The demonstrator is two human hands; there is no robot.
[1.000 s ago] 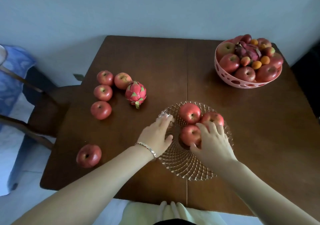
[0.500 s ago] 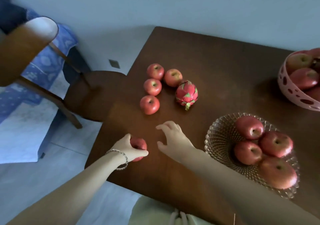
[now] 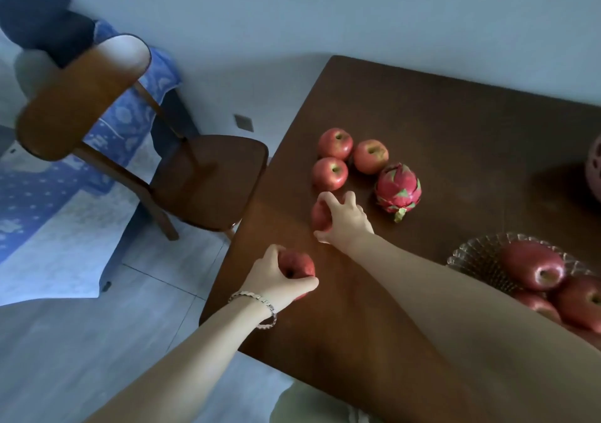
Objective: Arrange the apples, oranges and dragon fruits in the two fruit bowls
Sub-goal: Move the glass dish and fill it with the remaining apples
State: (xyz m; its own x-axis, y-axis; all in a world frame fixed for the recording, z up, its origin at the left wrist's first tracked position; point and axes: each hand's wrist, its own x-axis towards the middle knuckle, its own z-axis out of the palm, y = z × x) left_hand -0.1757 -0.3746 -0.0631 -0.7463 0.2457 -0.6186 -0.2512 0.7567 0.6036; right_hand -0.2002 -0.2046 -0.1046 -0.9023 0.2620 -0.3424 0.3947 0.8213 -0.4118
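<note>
My left hand (image 3: 276,278) grips a red apple (image 3: 300,265) near the table's left front corner. My right hand (image 3: 346,221) is closed over another red apple (image 3: 318,216) a little farther in. Beyond it lie three more apples (image 3: 335,143) (image 3: 370,156) (image 3: 329,173) in a cluster, with a pink dragon fruit (image 3: 398,190) to their right. The glass bowl (image 3: 478,255) at the right edge holds several large red apples (image 3: 533,268). A sliver of the pink bowl (image 3: 594,169) shows at the far right.
The dark wooden table (image 3: 455,136) has its left edge close to my hands. A wooden chair (image 3: 208,178) stands just left of the table, with a blue patterned cloth (image 3: 113,129) behind it. The wall runs along the table's far side.
My right hand reached forward from open air and closed over the nearest apple of the cluster. My left hand tightened on its apple. The view swung further left.
</note>
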